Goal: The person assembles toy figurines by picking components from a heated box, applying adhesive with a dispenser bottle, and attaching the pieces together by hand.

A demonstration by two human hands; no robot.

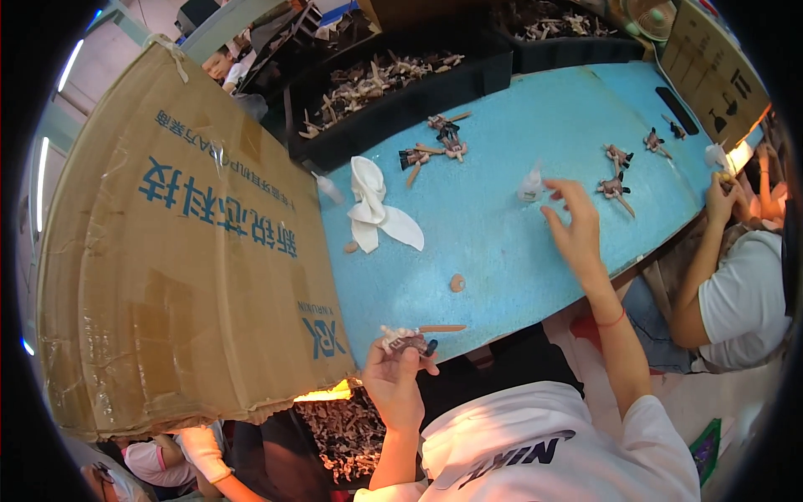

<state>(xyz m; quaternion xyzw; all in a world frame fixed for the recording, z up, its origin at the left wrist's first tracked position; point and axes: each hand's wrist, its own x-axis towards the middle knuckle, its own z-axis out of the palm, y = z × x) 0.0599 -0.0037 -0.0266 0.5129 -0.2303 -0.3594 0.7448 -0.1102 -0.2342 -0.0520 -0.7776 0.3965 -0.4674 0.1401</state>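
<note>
Near the table's front edge, my left hand grips a small figurine with pale, brown and black parts, the thumb pressed against it. My right hand is raised over the blue table, fingers apart and holding nothing. Just left of those fingertips stands a small clear bottle with a narrow tip; I see a gap between hand and bottle. A thin brown stick-like piece lies beyond the figurine. Farther in is a small round tan piece.
A tall cardboard sheet walls off the left side. Beside it lie a white cloth and a white bottle. Black bins of parts line the back. Several figurines lie around. A co-worker sits at right.
</note>
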